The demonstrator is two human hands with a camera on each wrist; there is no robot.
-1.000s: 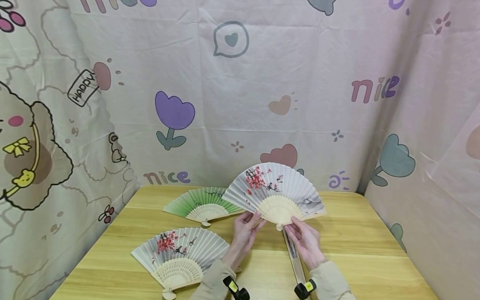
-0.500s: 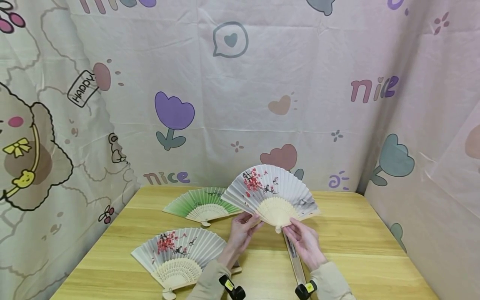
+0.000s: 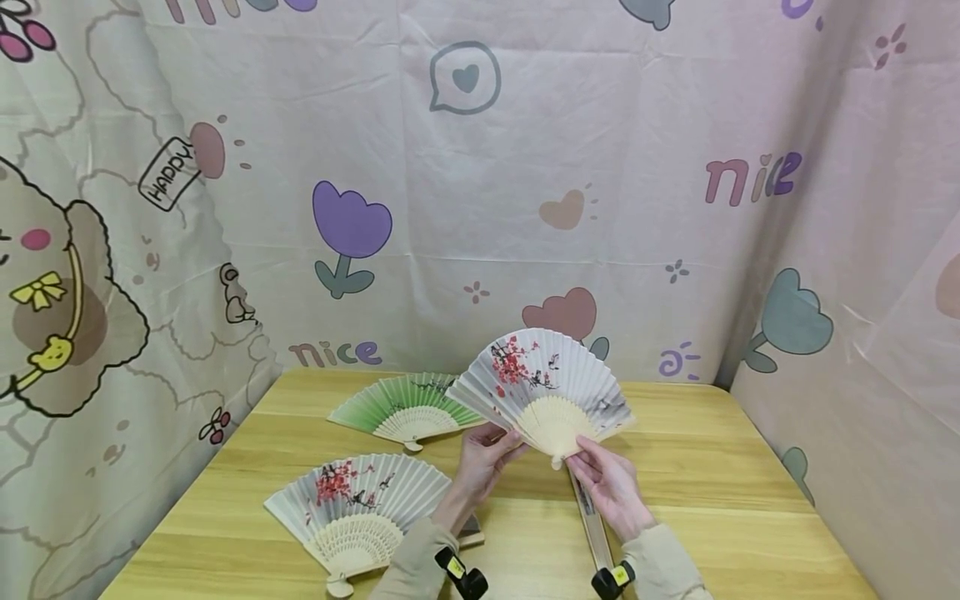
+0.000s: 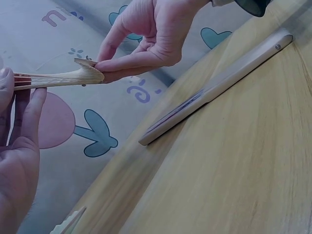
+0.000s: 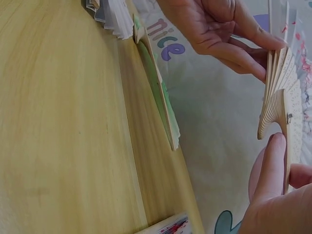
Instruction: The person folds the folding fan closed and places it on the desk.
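Note:
A pale grey folding fan (image 3: 555,375) with red blossoms is spread out above the table, its ribs toward me. My left hand (image 3: 483,462) pinches its left outer rib; my right hand (image 3: 607,479) pinches the right one near the pivot. From the side, the left wrist view shows the ribs (image 4: 73,78) between both hands. In the right wrist view the rib ends fan out around the pivot (image 5: 288,118), with my right thumb close to it. Beneath my right hand lies a folded fan (image 3: 590,517) on the table.
A spread green fan (image 3: 412,408) lies at the back left of the wooden table (image 3: 712,483). A spread grey blossom fan (image 3: 360,517) lies front left. Partly hidden by my left forearm is a flat wood-edged item (image 3: 472,533). Printed cloth (image 3: 465,167) hangs behind.
The right edge of the held fan has come in to the left a little, so its spread looks slightly narrower. My left hand has shifted slightly left and down. Fans on the table stay put.

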